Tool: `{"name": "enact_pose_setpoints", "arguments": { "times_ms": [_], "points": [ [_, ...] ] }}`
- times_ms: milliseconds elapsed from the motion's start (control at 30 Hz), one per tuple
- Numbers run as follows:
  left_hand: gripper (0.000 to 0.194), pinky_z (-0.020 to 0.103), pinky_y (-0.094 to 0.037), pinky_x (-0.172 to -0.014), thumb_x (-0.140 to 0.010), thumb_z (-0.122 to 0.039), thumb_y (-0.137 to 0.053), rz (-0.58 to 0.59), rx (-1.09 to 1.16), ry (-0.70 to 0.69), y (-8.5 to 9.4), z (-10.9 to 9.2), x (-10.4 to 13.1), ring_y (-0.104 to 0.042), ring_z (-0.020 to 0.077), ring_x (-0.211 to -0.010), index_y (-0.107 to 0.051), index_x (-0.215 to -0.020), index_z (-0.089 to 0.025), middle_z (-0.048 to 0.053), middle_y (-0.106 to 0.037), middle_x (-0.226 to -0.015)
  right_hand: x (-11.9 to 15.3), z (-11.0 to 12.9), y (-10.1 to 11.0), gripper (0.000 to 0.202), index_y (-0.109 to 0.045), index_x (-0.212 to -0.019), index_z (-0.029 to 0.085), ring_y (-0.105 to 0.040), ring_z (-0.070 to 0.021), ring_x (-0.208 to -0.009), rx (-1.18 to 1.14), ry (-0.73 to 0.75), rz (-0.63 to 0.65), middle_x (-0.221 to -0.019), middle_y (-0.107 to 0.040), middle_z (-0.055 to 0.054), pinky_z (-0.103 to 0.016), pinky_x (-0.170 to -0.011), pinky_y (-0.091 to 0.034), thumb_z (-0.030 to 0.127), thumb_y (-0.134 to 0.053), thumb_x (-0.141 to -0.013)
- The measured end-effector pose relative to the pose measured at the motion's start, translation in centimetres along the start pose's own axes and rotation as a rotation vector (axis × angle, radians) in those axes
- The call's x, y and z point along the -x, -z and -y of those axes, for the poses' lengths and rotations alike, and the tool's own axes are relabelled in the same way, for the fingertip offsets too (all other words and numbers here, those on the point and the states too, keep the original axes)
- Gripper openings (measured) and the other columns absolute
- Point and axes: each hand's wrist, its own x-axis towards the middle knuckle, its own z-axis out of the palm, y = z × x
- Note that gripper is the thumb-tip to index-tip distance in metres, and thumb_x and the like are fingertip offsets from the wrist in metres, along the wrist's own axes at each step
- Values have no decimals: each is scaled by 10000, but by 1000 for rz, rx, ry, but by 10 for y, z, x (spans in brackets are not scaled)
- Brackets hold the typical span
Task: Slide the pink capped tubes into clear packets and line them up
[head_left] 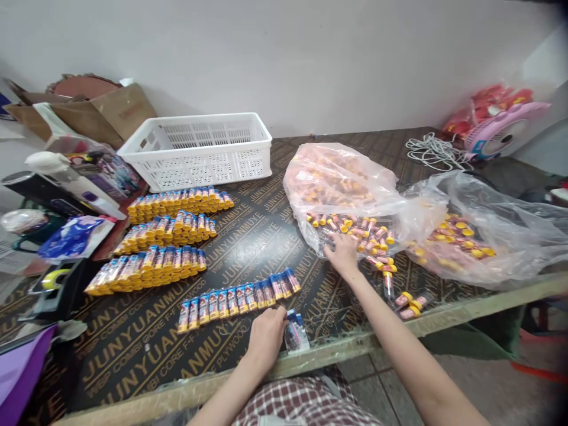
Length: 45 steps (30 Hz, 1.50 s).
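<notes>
My left hand (266,334) rests near the table's front edge, its fingers curled and pinched at the edge of a small pile of clear plastic sleeves (296,331) with blue print. Just beyond it runs a slanting row of small tubes (237,300) with yellow ends and blue tops. My right hand (342,254) reaches out to loose yellow-capped tubes (370,234) spilling from the mouth of a big clear plastic bag (341,171). Its fingers are stretched and apart, the tips touching the near side of the heap; no tube shows plainly in them.
Stacked rows of wrapped tubes (148,269) lie at the left, before a white plastic basket (199,163). A second clear bag (488,207) of tubes sits right. Farther back are a white cord (435,151) and a pink fan (506,133). Bottles (66,177) crowd the left edge.
</notes>
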Motion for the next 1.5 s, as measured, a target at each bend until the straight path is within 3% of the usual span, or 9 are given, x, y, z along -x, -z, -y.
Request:
{"name": "enact_pose_setpoints", "arguments": {
  "times_ms": [167,300,467,600,700,867,1033,1267,1500],
  "points": [
    [121,276,-406,-704,-730,-88,-569,-156,255,-13,2,0,0,-556,181,-807,-552,-666,-189,47,-612,-840,-4,-35,7,203,-607,-825,94,-394,-430,-1099,34,-157,-88,-1061,-555,-277,-655,-885,-215,277,-520,-808],
    [146,229,-390,-574,-685,-171,-622,-166,788,186,11,3,-9,-534,127,-598,-491,-622,-185,-18,-551,-616,7,-33,12,220,-605,-845,109,-491,-378,-1049,-75,-148,-108,-1010,-609,-224,-579,-905,-314,322,-560,-808],
    [316,210,-420,-504,-572,-254,-751,-184,1344,415,31,11,-26,-531,101,-455,-471,-703,-189,-65,-559,-511,29,0,17,361,-601,-950,142,-642,-207,-674,-363,-123,-60,-792,-685,-81,-347,-653,-521,475,-539,-828],
    [405,224,-489,-569,-462,-223,-835,-183,1539,506,41,14,-33,-606,113,-551,-586,-768,-136,3,-664,-642,57,44,24,398,-632,-975,158,-672,-212,-712,-855,-175,23,-829,-709,-76,-343,-655,-557,446,-703,-710],
    [348,213,-506,-572,-478,-283,-846,-223,1660,551,42,17,-37,-603,96,-569,-644,-703,-110,15,-666,-671,78,72,29,319,-653,-979,181,-666,-207,-798,-981,-191,19,-912,-688,-77,-346,-727,-564,362,-714,-723],
    [350,213,-509,-561,-451,-319,-865,-328,1716,613,43,20,-40,-585,89,-550,-671,-659,-114,7,-663,-639,104,95,33,186,-662,-1003,236,-630,-197,-884,-951,-42,-49,-1005,-616,-71,-345,-759,-571,258,-612,-825],
    [380,219,-490,-534,-450,-393,-855,-421,1686,652,45,20,-40,-570,89,-499,-657,-617,-116,3,-653,-594,115,99,32,274,-644,-1079,286,-606,-220,-920,-745,108,-109,-1007,-608,-67,-404,-800,-552,175,-590,-834],
    [403,210,-479,-520,-432,-406,-858,-470,1681,671,44,20,-39,-582,94,-504,-645,-613,-115,-2,-646,-580,117,106,29,434,-598,-1181,327,-609,-226,-945,-675,249,-190,-1018,-624,-59,-404,-832,-532,89,-580,-818],
    [330,212,-502,-570,-541,-349,-828,-372,1704,548,43,13,-37,-588,91,-567,-624,-663,-121,-7,-645,-638,122,109,22,436,-576,-1220,315,-608,-212,-986,-755,317,-21,-1070,-614,-63,-377,-859,-527,99,-545,-843]
  ]
}}
